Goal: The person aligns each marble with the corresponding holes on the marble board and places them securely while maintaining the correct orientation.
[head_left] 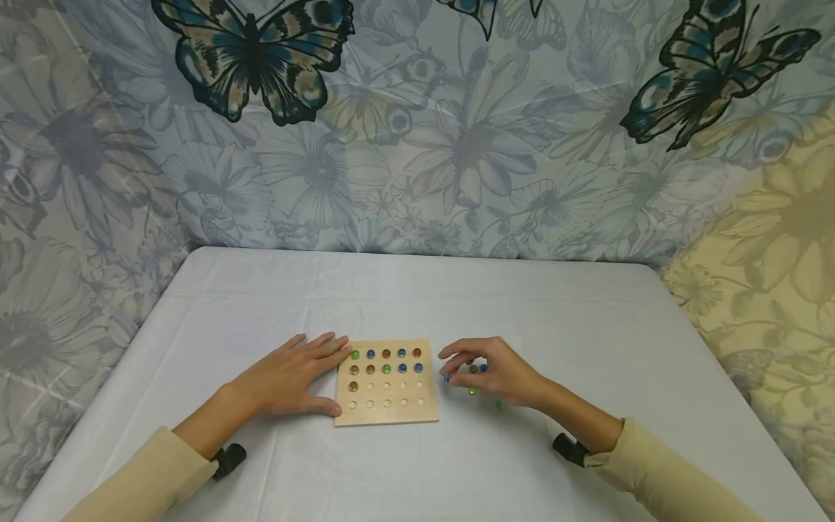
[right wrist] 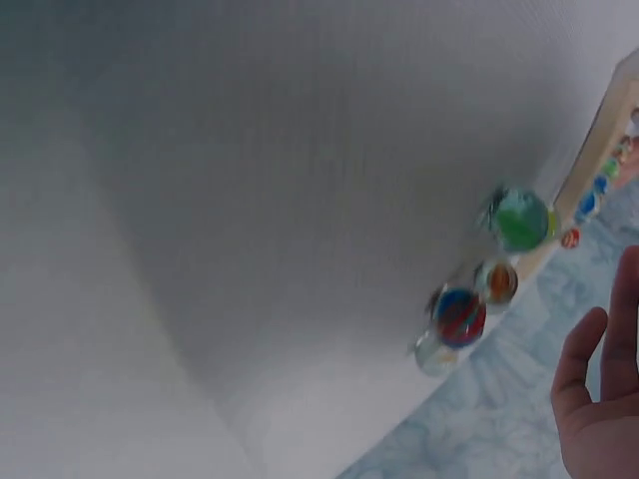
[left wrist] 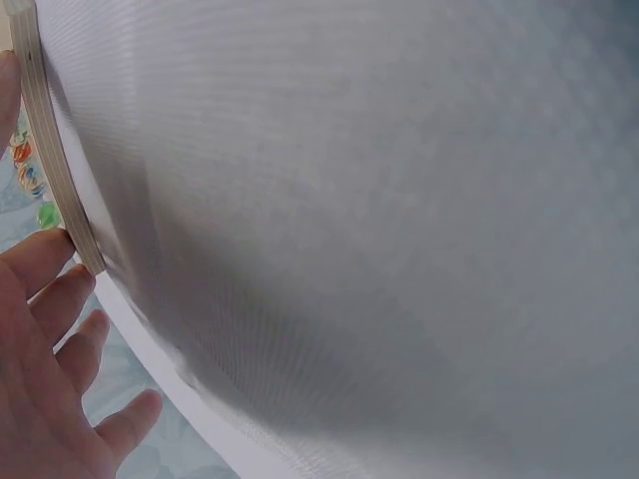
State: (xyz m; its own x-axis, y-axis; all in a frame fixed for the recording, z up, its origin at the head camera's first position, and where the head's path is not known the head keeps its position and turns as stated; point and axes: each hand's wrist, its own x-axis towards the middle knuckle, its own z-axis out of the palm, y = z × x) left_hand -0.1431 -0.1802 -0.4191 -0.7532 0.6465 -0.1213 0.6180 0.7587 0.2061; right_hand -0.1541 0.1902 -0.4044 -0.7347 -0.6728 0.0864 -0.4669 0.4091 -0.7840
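Note:
A light wooden board (head_left: 387, 414) with rows of round hollows lies on the white table. Coloured glass marbles fill its two back rows, and one brown marble (head_left: 353, 386) sits at the left of the third row. My left hand (head_left: 293, 377) rests at the board's left side, its fingers extended, index finger and thumb touching the edge. To the right of the board, my right hand (head_left: 499, 373) pinches a small blue marble (head_left: 446, 378) between thumb and fingertips. Loose marbles lie under and beside that hand, among them a green marble (right wrist: 519, 218) and a red-and-blue marble (right wrist: 460, 317).
A white cloth covers the table (head_left: 417, 297). Patterned fabric (head_left: 470, 145) with butterflies and flowers hangs behind and at the sides. A black wrist camera (head_left: 230, 460) sits by the left sleeve and another black camera (head_left: 570, 449) by the right sleeve.

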